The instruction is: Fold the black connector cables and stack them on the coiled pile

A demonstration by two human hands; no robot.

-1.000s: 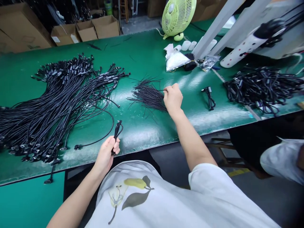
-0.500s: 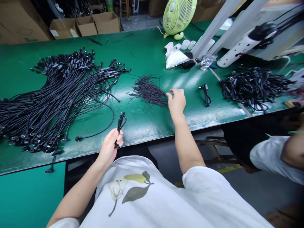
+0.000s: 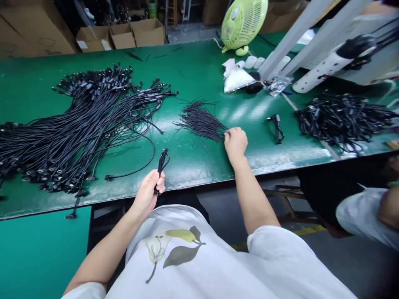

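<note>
A black cable [image 3: 162, 160], folded into a short bundle, stands upright in my left hand [image 3: 149, 189], whose fingers are wrapped round its lower part. My right hand [image 3: 236, 144] is at the right end of a loose pile of thin black twist ties [image 3: 204, 122]. Its thumb and fingertips are pinched together on the tie ends; how many they hold is hidden. To the left lies a large heap of long black cables [image 3: 90, 112], and one of them curves out towards my left hand. A single bundled cable [image 3: 277, 128] rests to the right of my right hand.
A heap of bundled cables [image 3: 343, 120] lies at the right of the green table [image 3: 199, 62]. Farther back stand a green fan [image 3: 243, 25], a white plastic bag [image 3: 238, 79] and metal posts. A co-worker's sleeve [image 3: 364, 211] shows at the right; cardboard boxes [image 3: 148, 33] stand behind the table.
My right hand has come down onto the tie ends, and its fingers have closed there. My left hand still holds the folded cable. The whole view has shifted slightly.
</note>
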